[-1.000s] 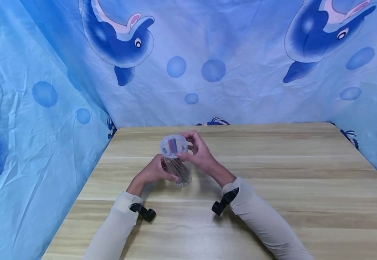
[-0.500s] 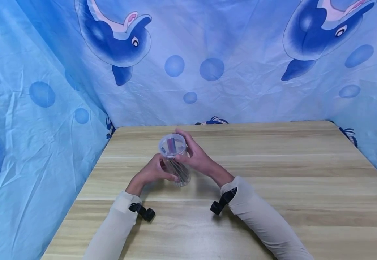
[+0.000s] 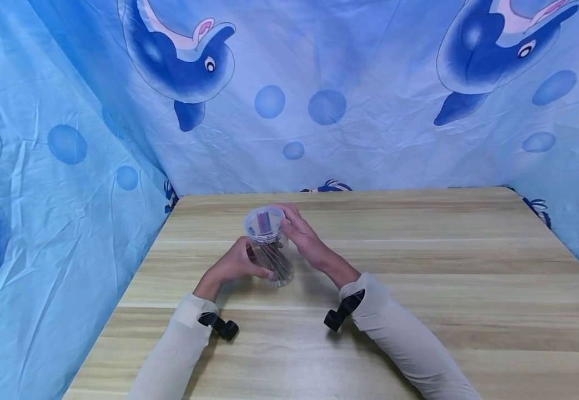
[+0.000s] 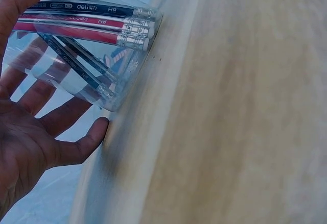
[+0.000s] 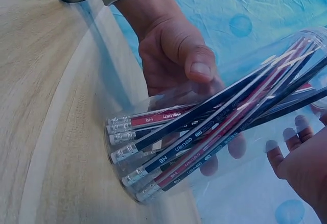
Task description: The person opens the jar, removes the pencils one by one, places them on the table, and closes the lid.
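Note:
A clear plastic jar point(image 3: 280, 265) of pencils point(image 5: 204, 132) stands slightly tilted on the table, its base touching the wood. The pencils are red and dark blue, with silver ferrules and erasers at the bottom end. My left hand point(image 3: 234, 263) wraps round the jar body, thumb in front and fingers behind, as the right wrist view shows. My right hand point(image 3: 305, 238) holds the far right side of the round translucent lid point(image 3: 252, 235), its thumb by the rim and other fingers partly hidden behind it. A pink and blue piece shows through the lid.
The wood-grain table point(image 3: 444, 278) stretches right and forward of the hands. A blue dolphin-print cloth point(image 3: 369, 150) hangs behind it and on both sides. A black wrist camera point(image 3: 226, 329) sits on the left sleeve, another camera point(image 3: 335, 319) on the right.
My right thumb has moved from the front of the lid to its right side as the hand turned at the rim. The left hand and the jar stay nearly in place.

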Demonstrator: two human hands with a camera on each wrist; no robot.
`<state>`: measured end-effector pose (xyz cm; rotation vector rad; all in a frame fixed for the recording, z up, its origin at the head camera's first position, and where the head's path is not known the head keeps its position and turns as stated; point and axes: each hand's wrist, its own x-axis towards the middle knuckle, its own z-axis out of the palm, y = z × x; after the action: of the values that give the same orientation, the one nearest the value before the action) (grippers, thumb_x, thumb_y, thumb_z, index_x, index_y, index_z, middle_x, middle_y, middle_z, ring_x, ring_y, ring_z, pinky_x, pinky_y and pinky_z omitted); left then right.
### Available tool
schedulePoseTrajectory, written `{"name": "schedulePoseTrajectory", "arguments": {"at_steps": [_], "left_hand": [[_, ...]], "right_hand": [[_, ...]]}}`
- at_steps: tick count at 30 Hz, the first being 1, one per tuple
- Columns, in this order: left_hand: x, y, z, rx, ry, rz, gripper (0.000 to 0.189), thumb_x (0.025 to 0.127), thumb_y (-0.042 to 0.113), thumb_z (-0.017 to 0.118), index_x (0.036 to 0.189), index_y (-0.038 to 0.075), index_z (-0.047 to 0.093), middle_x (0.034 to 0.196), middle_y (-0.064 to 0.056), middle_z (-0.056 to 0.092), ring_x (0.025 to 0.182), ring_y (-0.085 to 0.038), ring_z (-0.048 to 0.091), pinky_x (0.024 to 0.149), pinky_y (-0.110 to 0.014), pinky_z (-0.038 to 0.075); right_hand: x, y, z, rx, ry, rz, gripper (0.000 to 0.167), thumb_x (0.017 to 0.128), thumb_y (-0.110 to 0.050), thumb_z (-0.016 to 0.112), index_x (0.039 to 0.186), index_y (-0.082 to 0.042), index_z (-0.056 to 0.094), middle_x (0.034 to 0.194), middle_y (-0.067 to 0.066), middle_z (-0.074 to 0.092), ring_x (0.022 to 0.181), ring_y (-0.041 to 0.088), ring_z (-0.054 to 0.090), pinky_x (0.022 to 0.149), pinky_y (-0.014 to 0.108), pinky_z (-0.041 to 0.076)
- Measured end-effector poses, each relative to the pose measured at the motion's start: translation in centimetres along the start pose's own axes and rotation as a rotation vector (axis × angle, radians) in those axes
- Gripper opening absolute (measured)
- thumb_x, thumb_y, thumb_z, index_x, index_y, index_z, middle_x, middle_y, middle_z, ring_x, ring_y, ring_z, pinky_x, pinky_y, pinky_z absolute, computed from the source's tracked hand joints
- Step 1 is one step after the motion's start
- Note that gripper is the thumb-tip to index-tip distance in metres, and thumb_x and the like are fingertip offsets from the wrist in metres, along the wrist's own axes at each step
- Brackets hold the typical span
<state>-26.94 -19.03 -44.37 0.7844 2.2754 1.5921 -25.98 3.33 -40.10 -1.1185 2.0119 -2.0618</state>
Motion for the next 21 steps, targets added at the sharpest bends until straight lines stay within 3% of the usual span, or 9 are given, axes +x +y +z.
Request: {"name": "schedulePoseTrajectory", "arguments": {"at_steps": [6, 13, 21], "left_hand": [[-0.4, 0.0, -0.2, 0.016, 0.021, -0.012, 0.077, 0.066, 0.008, 0.093, 0.134, 0.016, 0.056, 0.123, -0.004, 0.064, 0.107, -0.024, 0.058, 0.092, -0.038, 0.047], [-0.4, 0.0, -0.1, 0.002, 0.007, -0.003, 0.068, 0.068, 0.005, 0.091, 0.128, 0.008, 0.061, 0.118, -0.007, 0.068, 0.108, -0.025, 0.062, 0.096, -0.036, 0.048], [0.0, 0.0, 0.0, -0.001, 0.007, -0.009, 0.072, 0.063, 0.004, 0.093, 0.128, 0.009, 0.061, 0.12, -0.006, 0.067, 0.111, -0.025, 0.062, 0.101, -0.041, 0.046]], "right_hand": [[0.4, 0.1, 0.5, -0.05, 0.065, -0.027, 0.083, 0.088, -0.061, 0.065, 0.147, -0.007, 0.042, 0.14, 0.011, 0.038, 0.125, 0.025, 0.044, 0.105, 0.051, 0.039], [0.4, -0.5, -0.1, 0.137, 0.149, -0.038, 0.093, 0.084, -0.063, 0.066, 0.15, -0.003, 0.038, 0.143, 0.018, 0.038, 0.123, 0.04, 0.051, 0.095, 0.042, 0.05], [0.1, -1.1, -1.1, 0.172, 0.148, -0.054, 0.094, 0.084, -0.061, 0.067, 0.151, -0.002, 0.037, 0.143, 0.015, 0.038, 0.132, 0.034, 0.043, 0.103, 0.04, 0.043]]}}
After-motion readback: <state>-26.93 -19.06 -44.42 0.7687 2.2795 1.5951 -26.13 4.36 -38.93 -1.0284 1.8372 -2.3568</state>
